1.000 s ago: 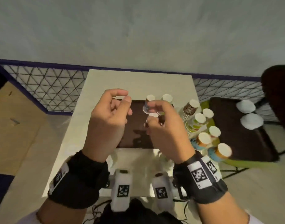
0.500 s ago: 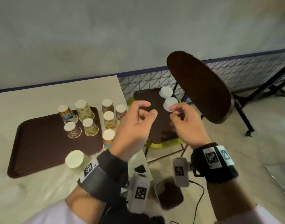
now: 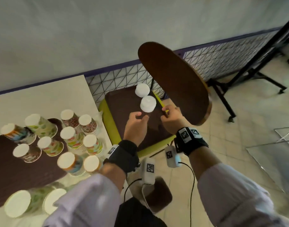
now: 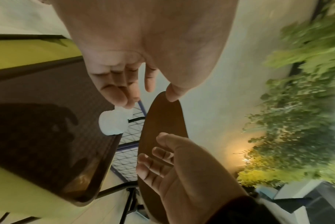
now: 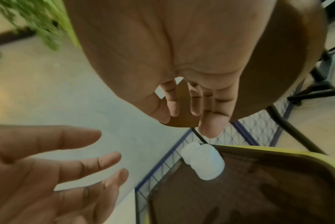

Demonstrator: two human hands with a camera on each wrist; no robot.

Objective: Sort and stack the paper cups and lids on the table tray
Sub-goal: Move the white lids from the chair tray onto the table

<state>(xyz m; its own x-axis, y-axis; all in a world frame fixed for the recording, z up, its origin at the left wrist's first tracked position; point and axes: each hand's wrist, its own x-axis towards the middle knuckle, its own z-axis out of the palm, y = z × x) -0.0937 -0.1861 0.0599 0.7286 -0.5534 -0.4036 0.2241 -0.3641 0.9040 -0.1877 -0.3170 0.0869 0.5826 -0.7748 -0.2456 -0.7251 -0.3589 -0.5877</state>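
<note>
Two stacks of white lids (image 3: 148,104) stand on a brown tray (image 3: 121,108) on a yellow-green chair seat. My left hand (image 3: 141,116) hovers just in front of the nearer stack, fingers loosely curled and empty. My right hand (image 3: 165,113) hangs to the right of that stack, also empty. The wrist views show both palms bare: the left hand (image 4: 143,94) and the right hand (image 5: 189,112), with the lids (image 5: 205,162) beyond the fingertips. Several patterned paper cups (image 3: 70,136) stand upside down at the left, some on the table tray (image 3: 17,174).
The chair's dark brown backrest (image 3: 173,89) rises close to the right of my right hand. Two cups (image 3: 19,205) lie on their sides at the table's near edge. A black metal stand (image 3: 248,74) is on the tiled floor at the far right.
The view has swung right from the table tray to the chair. Both hands moved from over the table tray to the chair tray, close to the lid stacks.
</note>
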